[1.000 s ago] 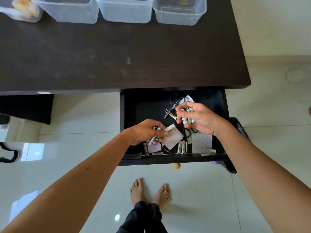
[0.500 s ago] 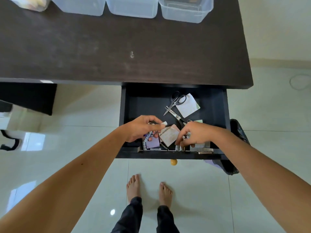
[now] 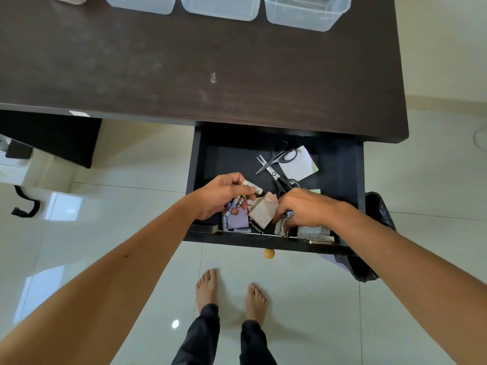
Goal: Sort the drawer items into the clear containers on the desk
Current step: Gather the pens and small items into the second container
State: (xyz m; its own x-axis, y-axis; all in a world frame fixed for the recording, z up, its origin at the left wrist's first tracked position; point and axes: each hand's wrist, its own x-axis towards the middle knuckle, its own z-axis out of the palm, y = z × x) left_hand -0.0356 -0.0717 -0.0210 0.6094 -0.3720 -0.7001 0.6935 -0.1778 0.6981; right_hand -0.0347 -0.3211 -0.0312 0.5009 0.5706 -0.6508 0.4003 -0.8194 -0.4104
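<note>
The black drawer (image 3: 359,180) is pulled out under the dark desk (image 3: 184,75). My left hand (image 3: 224,193) is inside it, fingers closed on several small batteries (image 3: 237,201). My right hand (image 3: 303,206) is low at the drawer's front, gripping batteries (image 3: 287,215) among others lying there. Between my hands lies a beige sticky-note pad (image 3: 263,209) and a purple one (image 3: 237,219). Two pairs of scissors (image 3: 276,159) and a white pad (image 3: 300,164) lie further back. Clear containers (image 3: 305,14) line the desk's far edge.
A dark bin bag (image 3: 379,214) hangs right of the drawer. A yellow knob (image 3: 269,253) sticks out from the drawer front. My bare feet (image 3: 232,293) stand on glossy white tile below. A dark panel (image 3: 52,135) sits under the desk at left.
My right hand dropped from above the scissors to the drawer's front and closed on batteries there. My left hand stayed in the drawer, holding its batteries. The camera tilted forward.
</note>
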